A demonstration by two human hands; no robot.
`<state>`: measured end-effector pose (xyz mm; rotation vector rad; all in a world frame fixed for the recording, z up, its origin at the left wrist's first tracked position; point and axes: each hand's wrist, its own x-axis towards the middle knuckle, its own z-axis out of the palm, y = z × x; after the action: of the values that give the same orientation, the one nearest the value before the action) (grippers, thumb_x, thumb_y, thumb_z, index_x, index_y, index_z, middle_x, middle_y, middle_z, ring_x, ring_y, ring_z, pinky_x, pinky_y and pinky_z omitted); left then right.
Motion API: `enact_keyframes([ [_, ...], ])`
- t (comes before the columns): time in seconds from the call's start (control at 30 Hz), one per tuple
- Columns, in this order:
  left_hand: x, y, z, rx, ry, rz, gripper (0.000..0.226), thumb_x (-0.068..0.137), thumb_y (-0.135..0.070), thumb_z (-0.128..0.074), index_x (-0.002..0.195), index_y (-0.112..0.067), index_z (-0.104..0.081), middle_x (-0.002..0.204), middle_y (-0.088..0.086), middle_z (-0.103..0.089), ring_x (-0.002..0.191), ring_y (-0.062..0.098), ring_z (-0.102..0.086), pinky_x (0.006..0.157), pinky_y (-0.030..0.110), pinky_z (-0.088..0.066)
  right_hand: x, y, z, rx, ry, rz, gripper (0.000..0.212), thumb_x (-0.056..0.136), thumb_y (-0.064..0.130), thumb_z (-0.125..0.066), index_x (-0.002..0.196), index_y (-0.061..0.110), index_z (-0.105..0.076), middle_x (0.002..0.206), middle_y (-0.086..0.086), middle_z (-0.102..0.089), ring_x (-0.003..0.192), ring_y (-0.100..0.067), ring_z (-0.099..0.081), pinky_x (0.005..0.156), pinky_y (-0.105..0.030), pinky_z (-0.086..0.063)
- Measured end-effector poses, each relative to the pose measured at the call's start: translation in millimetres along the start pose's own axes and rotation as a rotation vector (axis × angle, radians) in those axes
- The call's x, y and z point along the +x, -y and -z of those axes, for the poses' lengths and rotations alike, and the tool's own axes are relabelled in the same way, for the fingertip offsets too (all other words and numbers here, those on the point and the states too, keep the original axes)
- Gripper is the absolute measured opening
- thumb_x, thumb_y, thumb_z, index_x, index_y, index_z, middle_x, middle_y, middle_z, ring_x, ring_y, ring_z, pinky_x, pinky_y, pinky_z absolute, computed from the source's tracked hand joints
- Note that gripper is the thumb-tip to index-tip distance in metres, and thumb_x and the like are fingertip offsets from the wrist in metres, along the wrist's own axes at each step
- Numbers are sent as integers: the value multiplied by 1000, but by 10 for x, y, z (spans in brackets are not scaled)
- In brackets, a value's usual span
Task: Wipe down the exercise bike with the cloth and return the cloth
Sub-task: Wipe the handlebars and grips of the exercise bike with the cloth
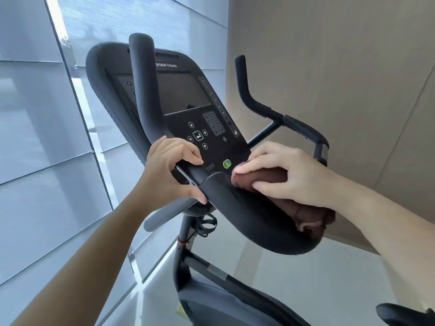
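The black exercise bike fills the middle of the view, with its console tilted toward me and a green button at its lower edge. My left hand grips the left handlebar just below the console. My right hand presses a brown cloth onto the padded centre of the handlebar, fingers curled over the cloth. The cloth drapes over the pad's right side and hangs a little past it. The right handlebar rises free behind my right hand.
Glass panels with metal frames stand close on the left. A beige wall runs along the right. Below, the bike's post with a bottle holder drops to the frame, and a dark seat edge shows at bottom right.
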<state>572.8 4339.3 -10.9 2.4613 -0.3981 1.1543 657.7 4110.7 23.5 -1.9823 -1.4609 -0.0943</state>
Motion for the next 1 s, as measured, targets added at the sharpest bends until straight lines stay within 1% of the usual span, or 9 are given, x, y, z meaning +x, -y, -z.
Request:
enact_keyframes([
  [0.13, -1, 24, -7, 6, -5, -10, 79, 53, -79, -52, 77, -4, -61, 90, -5, -55, 94, -3, -45, 103, 22, -14, 308, 89, -99, 5, 27, 69, 38, 79, 11, -66, 108, 35, -65, 104, 5, -56, 97, -1, -54, 92, -11, -36],
  [0.27, -10, 38, -30, 49, -4, -5, 67, 46, -63, -66, 76, -4, -60, 90, -8, -54, 94, 2, -48, 103, 22, -16, -28, -209, 156, 59, 192, 25, 44, 74, 16, -64, 104, 48, -62, 107, 17, -60, 108, -2, -56, 94, -11, -35],
  [0.33, -8, 44, -23, 62, 15, 8, 63, 44, -57, -68, 77, -4, -60, 91, -10, -53, 94, 3, -48, 103, 25, -16, -211, -337, 233, 105, 206, -14, 44, 72, 14, -63, 102, 47, -65, 108, 19, -61, 109, -2, -56, 91, -8, -35],
  [0.47, -8, -6, 36, 96, 88, 30, 65, 48, -64, -67, 81, -8, -60, 94, -10, -54, 97, 4, -48, 103, 40, -19, -36, -308, 164, 167, 152, 16, 37, 76, 9, -67, 101, 36, -69, 103, 18, -64, 104, 0, -58, 89, -7, -36],
  [0.57, 5, -114, 121, 88, 164, 91, 65, 53, -70, -62, 88, -16, -58, 99, -9, -55, 102, 6, -48, 104, 41, -22, 313, -156, 29, 133, 137, 104, 35, 79, 9, -66, 104, 33, -66, 107, 12, -63, 103, 2, -56, 95, -15, -38],
  [0.67, -52, -324, 131, 114, 166, 161, 65, 52, -64, -67, 96, -17, -58, 108, -12, -53, 111, 6, -44, 99, 28, -32, 328, -193, 65, 133, 195, 173, 38, 79, 12, -66, 105, 40, -63, 110, 13, -61, 106, 2, -54, 100, -17, -36],
  [0.77, -134, -601, 43, 122, 150, 247, 63, 49, -55, -76, 98, -18, -60, 112, -11, -55, 111, -1, -43, 90, 6, -28, -3, -513, 299, 158, 330, 205, 45, 77, 9, -68, 103, 45, -62, 105, 25, -60, 106, 5, -54, 94, -7, -33],
  [0.87, -182, -826, -61, 162, 134, 315, 60, 47, -45, -79, 100, -22, -62, 113, -9, -55, 106, -5, -44, 85, 1, -28, -318, -835, 501, 181, 391, 182, 45, 75, 8, -67, 100, 45, -65, 102, 24, -61, 103, 1, -57, 87, -5, -36],
  [1.0, -201, -1041, -90, 240, 114, 437, 65, 45, -44, -75, 106, -26, -60, 120, -13, -52, 113, -4, -42, 88, 4, -28, -275, -810, 390, 136, 240, 295, 35, 75, 19, -67, 104, 38, -67, 100, 10, -59, 100, -5, -56, 91, -13, -38],
])
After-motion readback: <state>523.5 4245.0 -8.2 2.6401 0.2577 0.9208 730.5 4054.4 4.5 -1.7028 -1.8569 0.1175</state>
